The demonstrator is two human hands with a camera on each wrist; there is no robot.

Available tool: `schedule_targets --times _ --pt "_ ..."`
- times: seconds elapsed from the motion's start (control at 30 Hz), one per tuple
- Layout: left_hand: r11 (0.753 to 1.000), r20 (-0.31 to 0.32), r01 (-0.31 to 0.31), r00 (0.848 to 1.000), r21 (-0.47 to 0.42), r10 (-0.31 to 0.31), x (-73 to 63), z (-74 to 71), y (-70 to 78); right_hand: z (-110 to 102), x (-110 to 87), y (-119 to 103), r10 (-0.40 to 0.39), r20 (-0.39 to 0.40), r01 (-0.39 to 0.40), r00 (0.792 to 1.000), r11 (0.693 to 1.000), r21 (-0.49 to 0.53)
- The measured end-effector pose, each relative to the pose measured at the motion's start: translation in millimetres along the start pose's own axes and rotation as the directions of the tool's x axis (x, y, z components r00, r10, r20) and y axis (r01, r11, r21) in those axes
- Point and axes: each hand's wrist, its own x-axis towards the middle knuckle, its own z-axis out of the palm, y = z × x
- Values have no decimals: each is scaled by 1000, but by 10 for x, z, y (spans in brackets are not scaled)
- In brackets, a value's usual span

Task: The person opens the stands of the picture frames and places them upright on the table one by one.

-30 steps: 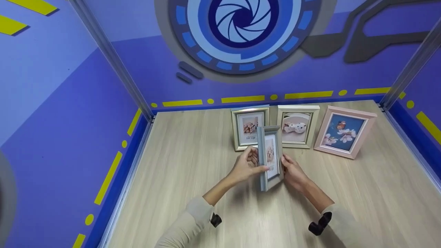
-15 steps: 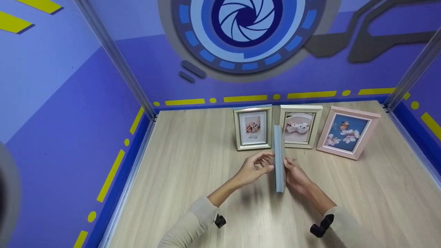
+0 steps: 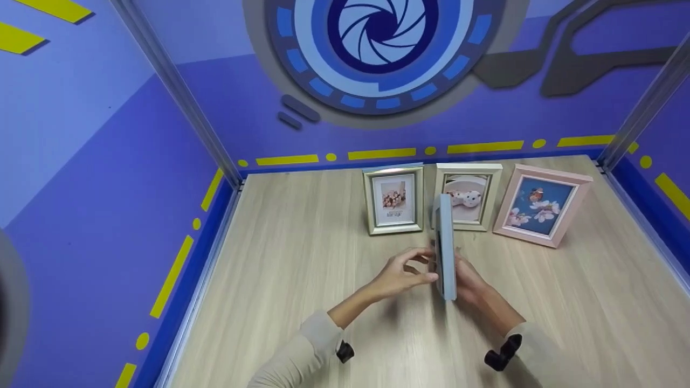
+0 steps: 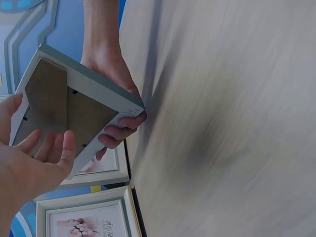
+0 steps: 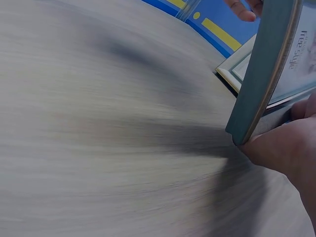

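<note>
My right hand (image 3: 474, 283) grips a blue-grey picture frame (image 3: 447, 248) above the wooden table, its narrow side facing the head camera. In the left wrist view, the frame's brown back panel (image 4: 94, 111) and its fold-out stand (image 4: 48, 91) show, and the right fingers wrap a lower corner. My left hand (image 3: 401, 277) is beside that back, fingers loosely bent; contact with the panel is unclear. The right wrist view shows the right hand (image 5: 291, 143) at the frame's edge, with part of the printed front visible.
Behind the hands stand a gold picture frame (image 3: 393, 202), a cream picture frame (image 3: 474, 199) partly covered by the held one, and a pink picture frame (image 3: 542, 207). The wooden table (image 3: 280, 242) meets a blue back wall (image 3: 232, 108) and blue side walls.
The held picture frame has turned from showing its printed front to edge-on with its back toward the left, and shifted right. My left hand has let go of its edge.
</note>
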Motion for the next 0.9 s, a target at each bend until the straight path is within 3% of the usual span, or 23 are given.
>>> schedule_targets --times 0.2,0.6,0.77,0.9 --pt "999 31 3 1000 -45 -1 -16 68 -3 14 27 -12 25 85 -31 996 996 81" --pt "999 50 -2 999 -37 4 26 149 -25 -37 -33 61 -31 -4 31 1000 998 45" --pt "999 64 6 998 -33 -4 15 130 -39 -49 -16 65 -20 17 19 1000 999 31" --pt "999 66 14 998 -50 -10 5 113 -35 -47 5 54 -9 81 4 997 998 66"
